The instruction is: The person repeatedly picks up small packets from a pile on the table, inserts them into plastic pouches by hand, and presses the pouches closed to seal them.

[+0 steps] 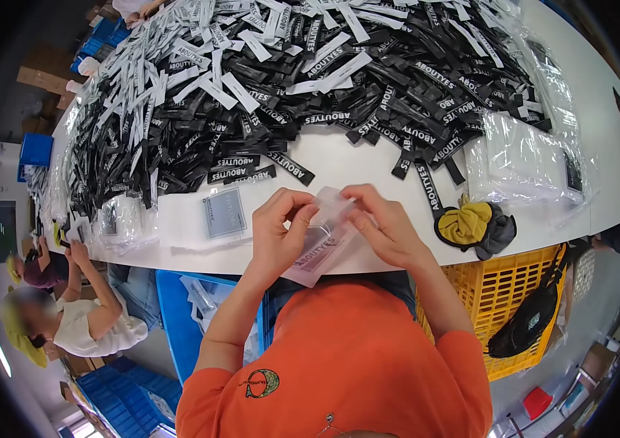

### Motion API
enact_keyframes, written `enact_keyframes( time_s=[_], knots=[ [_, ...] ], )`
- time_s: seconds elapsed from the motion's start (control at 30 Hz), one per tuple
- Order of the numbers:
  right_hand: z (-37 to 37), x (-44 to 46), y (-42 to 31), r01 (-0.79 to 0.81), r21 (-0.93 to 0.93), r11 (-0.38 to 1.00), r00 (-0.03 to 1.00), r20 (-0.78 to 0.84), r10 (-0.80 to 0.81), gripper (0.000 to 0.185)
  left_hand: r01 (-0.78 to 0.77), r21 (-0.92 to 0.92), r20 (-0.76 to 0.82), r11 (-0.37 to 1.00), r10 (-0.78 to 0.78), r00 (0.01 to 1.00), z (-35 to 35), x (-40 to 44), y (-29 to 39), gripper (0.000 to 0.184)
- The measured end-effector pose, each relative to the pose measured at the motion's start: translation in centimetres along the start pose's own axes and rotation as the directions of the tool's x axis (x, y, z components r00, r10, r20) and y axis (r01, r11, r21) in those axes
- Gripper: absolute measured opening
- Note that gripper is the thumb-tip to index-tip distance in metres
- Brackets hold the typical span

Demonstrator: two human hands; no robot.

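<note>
At the table's front edge, my left hand (279, 225) and my right hand (389, 228) hold a clear, frosted plastic bag (316, 257) printed ABOUTYES. The fingers of both hands are closed at its upper end, and its lower end hangs toward my body. Whether anything lies inside the bag I cannot tell. Left of my left hand rests a stack of flat frosted bags (186, 219) with a grey printed panel on top. Beyond my hands spreads a large heap of black strips (266, 109) lettered ABOUTYES, with white strips (211, 91) among them.
A yellow and grey cloth bundle (471, 223) lies at the right front edge, near plastic-wrapped bag packs (522, 164). Below the table stand a blue bin (171, 306) and a yellow crate (478, 292) with a black pouch (529, 314). At left, another person (98, 321) works.
</note>
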State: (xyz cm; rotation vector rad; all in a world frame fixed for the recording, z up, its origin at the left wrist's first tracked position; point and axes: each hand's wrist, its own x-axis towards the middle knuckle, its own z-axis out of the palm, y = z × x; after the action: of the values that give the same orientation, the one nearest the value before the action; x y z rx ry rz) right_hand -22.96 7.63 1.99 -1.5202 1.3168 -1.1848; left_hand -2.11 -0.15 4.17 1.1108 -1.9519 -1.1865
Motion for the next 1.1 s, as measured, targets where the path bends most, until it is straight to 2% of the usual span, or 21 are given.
enact_keyframes(
  time_s=[0.1,0.2,0.3,0.4,0.5,0.53,0.6,0.67,0.73,0.8,0.9,1.0,1.07,1.1],
  knots=[
    [-1.2,0.3,-1.1,-0.186,0.140,0.973,0.969,0.187,0.158,0.033,0.068,-0.086,0.070,0.994,-0.062,0.996,0.3,0.0,-0.6,0.005],
    [-1.5,0.6,-0.9,-0.268,0.124,0.955,0.930,0.292,0.223,0.036,0.093,-0.099,0.075,0.991,-0.086,0.993,0.3,-0.1,-1.3,0.006],
    [-1.7,0.9,-1.8,-0.245,-0.014,0.969,0.916,0.324,0.237,0.039,0.092,-0.103,0.056,0.990,-0.086,0.995,0.4,-0.2,-2.0,0.006],
    [-1.9,1.2,-1.2,-0.304,-0.056,0.951,0.862,0.410,0.300,0.041,0.138,-0.124,0.084,0.983,-0.128,0.988,0.7,-0.7,-2.2,0.006],
    [-1.9,1.5,-1.1,-0.375,0.011,0.927,0.822,0.466,0.327,0.038,0.205,-0.118,0.111,0.972,-0.193,0.975,0.9,-1.1,-2.2,0.006],
    [-1.8,1.3,-0.7,-0.341,0.077,0.937,0.857,0.435,0.276,0.039,0.228,-0.112,0.119,0.967,-0.214,0.970,0.9,-1.1,-2.3,0.006],
    [-1.4,1.1,0.4,-0.256,0.202,0.945,0.916,0.362,0.171,0.042,0.175,-0.173,0.062,0.969,-0.167,0.984,1.0,-0.8,-3.0,0.005],
    [-0.8,1.0,1.0,-0.235,0.229,0.945,0.925,0.350,0.146,0.041,0.152,-0.179,0.028,0.972,-0.150,0.988,0.9,-0.6,-3.3,0.005],
    [-0.7,1.2,0.3,-0.259,0.121,0.958,0.906,0.375,0.197,0.041,0.158,-0.132,0.033,0.979,-0.155,0.987,0.8,-0.4,-3.3,0.005],
    [-1.1,1.5,-1.0,-0.310,-0.128,0.942,0.850,0.408,0.334,0.042,0.154,-0.126,0.046,0.980,-0.149,0.988,0.9,-0.5,-3.7,0.005],
    [-1.8,1.9,-1.5,-0.415,-0.037,0.909,0.793,0.476,0.381,0.043,0.190,-0.124,0.095,0.974,-0.179,0.979,1.0,-1.0,-3.5,0.006],
    [-1.3,1.4,0.4,-0.360,0.136,0.923,0.866,0.418,0.276,0.047,0.208,-0.123,0.085,0.970,-0.199,0.976,1.1,-1.3,-3.3,0.007],
    [-0.8,1.2,0.8,-0.278,0.203,0.939,0.908,0.375,0.188,0.049,0.214,-0.136,0.077,0.967,-0.205,0.976,1.1,-1.4,-3.5,0.007],
    [-0.7,1.2,0.3,-0.277,0.166,0.946,0.900,0.389,0.195,0.050,0.221,-0.149,0.083,0.964,-0.211,0.974,1.1,-1.4,-3.6,0.007]
  ],
)
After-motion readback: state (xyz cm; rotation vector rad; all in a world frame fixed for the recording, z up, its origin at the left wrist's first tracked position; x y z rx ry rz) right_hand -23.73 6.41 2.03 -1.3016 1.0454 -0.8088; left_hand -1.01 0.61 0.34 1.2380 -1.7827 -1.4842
